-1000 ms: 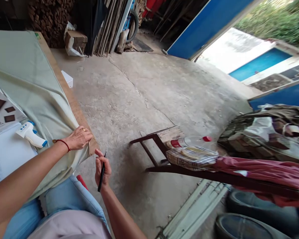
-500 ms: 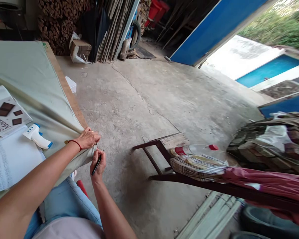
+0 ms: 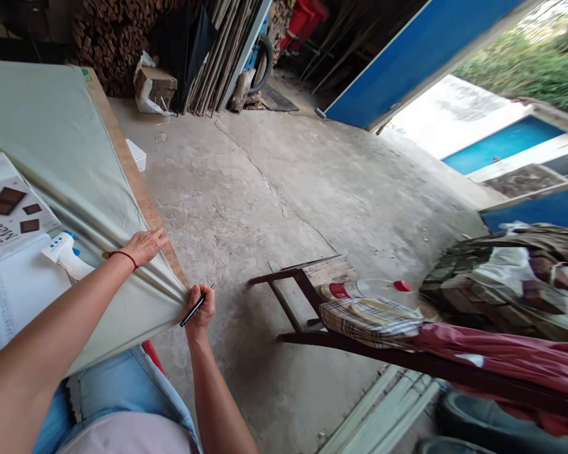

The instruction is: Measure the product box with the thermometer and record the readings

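Observation:
A pale green tablecloth (image 3: pixel 57 120) lies in folds over a wooden table (image 3: pixel 173 255), whose bare edge shows along the right side. My left hand (image 3: pixel 146 246), with a red cord at the wrist, has its fingers closed at the cloth's edge; the fingertips are partly hidden. At the table corner my right hand (image 3: pixel 201 309) grips the cloth's corner between thumb and fingers. A black pen (image 3: pixel 197 307) is also held in that hand, slanting across it. Creases run through the cloth between both hands.
On the cloth are a white-blue infrared thermometer (image 3: pixel 69 255), a printed box (image 3: pixel 14 208) and written papers (image 3: pixel 23 284). A dark wooden bench (image 3: pixel 307 296) bears a plastic bottle (image 3: pixel 373 288) and a plaid bundle (image 3: pixel 369 321). A white box (image 3: pixel 136 154) stands on the floor beyond the table.
My right hand has moved right and down, pulling the cloth's corner to the table corner. My left hand has shifted left, apart from the right. More bare table edge shows.

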The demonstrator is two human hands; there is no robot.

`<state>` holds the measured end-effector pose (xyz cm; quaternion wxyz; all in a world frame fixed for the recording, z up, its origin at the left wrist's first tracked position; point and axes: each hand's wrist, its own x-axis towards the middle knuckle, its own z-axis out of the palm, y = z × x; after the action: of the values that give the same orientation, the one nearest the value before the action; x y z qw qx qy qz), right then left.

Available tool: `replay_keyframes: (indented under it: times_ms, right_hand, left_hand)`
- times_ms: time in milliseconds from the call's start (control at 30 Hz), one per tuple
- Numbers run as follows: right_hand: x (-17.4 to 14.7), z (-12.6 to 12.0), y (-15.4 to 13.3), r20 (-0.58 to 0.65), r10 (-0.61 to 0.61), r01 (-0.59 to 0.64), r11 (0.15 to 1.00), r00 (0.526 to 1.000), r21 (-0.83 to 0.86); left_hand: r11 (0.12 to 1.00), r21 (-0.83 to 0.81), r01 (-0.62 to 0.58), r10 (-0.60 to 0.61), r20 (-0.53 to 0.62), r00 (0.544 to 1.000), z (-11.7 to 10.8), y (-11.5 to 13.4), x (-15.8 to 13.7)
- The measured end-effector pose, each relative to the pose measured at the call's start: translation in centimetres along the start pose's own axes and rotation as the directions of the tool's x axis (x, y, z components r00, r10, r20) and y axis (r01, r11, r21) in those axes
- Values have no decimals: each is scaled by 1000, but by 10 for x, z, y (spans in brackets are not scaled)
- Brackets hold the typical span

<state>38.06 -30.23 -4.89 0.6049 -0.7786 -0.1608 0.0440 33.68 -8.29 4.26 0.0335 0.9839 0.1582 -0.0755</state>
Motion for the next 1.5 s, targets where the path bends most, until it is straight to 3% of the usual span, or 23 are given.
replay_keyframes:
  times_ms: [133,233,367,500,600,767,933,1067,1133,1200,1333,1500]
  right_hand:
    - [-3,0,5,4,2,-2,1000,1000,29]
    - [-4,1,9,-15,20,-19,999,1000,33]
    - [-5,1,10,-15,-2,2,999,1000,51]
    - [-6,-2,9,-34,-41,43,998,999,47]
    - [-6,-4,6,-30,-71,71,997,997,17]
    - [1,-9,8,-2,-112,111,993,994,-42]
    - [7,-9,33,-19,-20,18,997,1000,-74]
    - [8,0,48,-58,92,-93,995,994,-27]
    - [9,4,51,-69,160,-162,987,985,-16]
    - [9,6,53,-75,208,-209,978,975,-16]
    - [11,2,53,-63,199,-200,980,978,-12]
    - [39,-7,38,135,181,-197,974,974,111]
  left_hand:
    - [999,34,-7,3,108,994,-14,-16,10]
    - [999,41,-31,26,123,992,-21,-26,13]
    - [992,4,-127,125,174,977,-23,-26,11]
    - [988,8,-152,147,220,964,-24,-20,8]
    - [993,4,-121,119,164,979,-20,-16,7]
    - [995,-104,3,-9,-53,999,-4,2,23]
    - [978,-188,85,-112,-139,984,15,26,40]
    - [953,-217,210,-254,-201,946,33,44,29]
    - [956,-224,190,-242,-230,943,43,54,18]
    - [972,-212,97,-148,-244,958,52,63,5]
    - [985,-174,8,-40,-182,983,59,72,-11]
    - [986,-165,28,-49,-126,991,55,73,-12]
